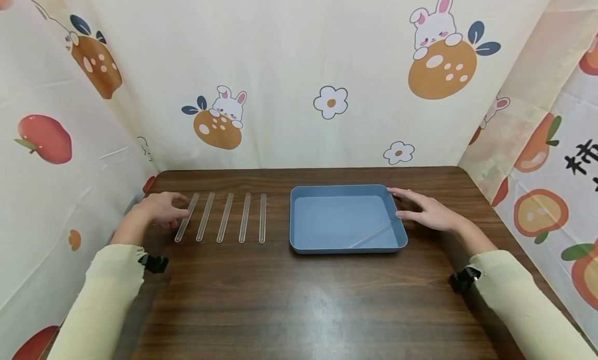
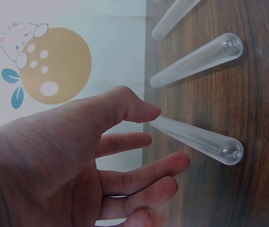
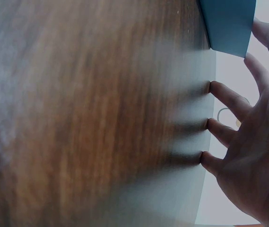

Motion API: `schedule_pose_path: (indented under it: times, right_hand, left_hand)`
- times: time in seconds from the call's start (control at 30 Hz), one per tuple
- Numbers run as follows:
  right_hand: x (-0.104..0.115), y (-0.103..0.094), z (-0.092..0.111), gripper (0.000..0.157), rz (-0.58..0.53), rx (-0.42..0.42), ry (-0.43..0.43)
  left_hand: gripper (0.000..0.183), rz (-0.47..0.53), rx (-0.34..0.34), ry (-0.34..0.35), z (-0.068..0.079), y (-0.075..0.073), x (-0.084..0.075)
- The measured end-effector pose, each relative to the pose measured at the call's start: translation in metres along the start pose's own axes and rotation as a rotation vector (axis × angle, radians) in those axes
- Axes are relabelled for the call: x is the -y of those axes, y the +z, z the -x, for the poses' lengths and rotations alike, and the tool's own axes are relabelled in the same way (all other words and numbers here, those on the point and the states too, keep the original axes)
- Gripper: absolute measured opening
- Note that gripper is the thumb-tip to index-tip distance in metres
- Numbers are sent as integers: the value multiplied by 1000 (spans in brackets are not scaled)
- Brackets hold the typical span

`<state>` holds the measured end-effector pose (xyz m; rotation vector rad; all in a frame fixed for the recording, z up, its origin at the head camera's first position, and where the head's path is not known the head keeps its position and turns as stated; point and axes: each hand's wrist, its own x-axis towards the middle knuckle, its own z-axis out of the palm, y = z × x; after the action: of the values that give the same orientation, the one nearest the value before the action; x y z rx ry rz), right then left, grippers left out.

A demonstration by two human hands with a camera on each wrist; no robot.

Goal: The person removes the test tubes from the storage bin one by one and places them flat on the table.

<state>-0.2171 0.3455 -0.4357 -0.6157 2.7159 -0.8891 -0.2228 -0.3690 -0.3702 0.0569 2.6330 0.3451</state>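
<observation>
Several clear test tubes lie in a row on the wooden table. The left hand [image 1: 161,208] is by the leftmost test tube [image 1: 186,221]. In the left wrist view its thumb and fingers are parted, with the thumb tip over the far end of that test tube [image 2: 198,138]; whether they touch cannot be told. The right hand [image 1: 427,210] is at the right side of a blue tray [image 1: 343,191]. Its thumb and index finger touch the tray's edge, and the other fingertips rest on the table in the right wrist view. A single clear test tube [image 1: 371,236] lies slanted inside the tray.
The brown wooden table [image 1: 280,298] reaches back to a printed curtain [image 1: 289,64], which also hangs along the left and right sides. Dark wrist cameras are worn at both sleeves.
</observation>
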Motion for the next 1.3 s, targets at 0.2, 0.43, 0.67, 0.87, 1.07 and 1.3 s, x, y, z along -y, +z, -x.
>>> schedule_pose_path:
  times: [0.2,0.43,0.67,0.87,1.07,1.3]
  right_hand:
    - [1,1,-1,72,0,1,-7]
    - [0,1,0,72,2,-1,-3]
    - [2,0,0,73,3,0,4]
    - [4,-1,0,72,2,-4,2]
    - [5,-1,0,72,0,-5,-2]
    - [6,-1,0,71,1,-4,0]
  left_hand:
    - [73,-19,-32,10,4,-3,-8]
    - [73,-19,-73,26,2,-1,-22]
    - [73,-34,-100,55,0,0,-40]
    - [71,-32,-114,109,2,2,-61]
    - [69,-42,-141,167,2,7,-82]
    - [66,-42,-154,210,0,12,-107]
